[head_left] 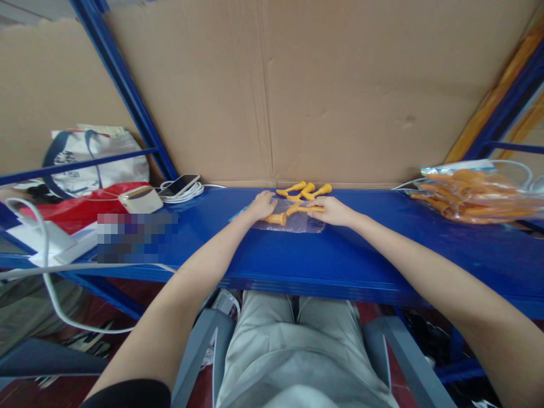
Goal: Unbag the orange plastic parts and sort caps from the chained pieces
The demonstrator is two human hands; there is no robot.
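Observation:
A clear plastic bag (pixel 297 226) with a blue strip at its left end lies flat on the blue table. My left hand (pixel 260 207) is closed on the bag's left end, fingers curled. Beside its thumb a thick yellow-orange plastic handle (pixel 278 219) rests on the bag; whether the thumb touches it I cannot tell. My right hand (pixel 334 212) pinches one end of a slim yellow-orange plastic piece (pixel 305 209) over the bag. Just behind both hands, several branching yellow-orange plastic pieces (pixel 304 191) with knobbed ends lie in a loose pile.
A clear bag full of orange pieces (pixel 471 195) sits at the right. At the left are a phone (pixel 181 185) on a coiled white cable, a red bag (pixel 91 204), a white box (pixel 140 201) and a white tote (pixel 100 161). Cardboard (pixel 340 102) walls the back.

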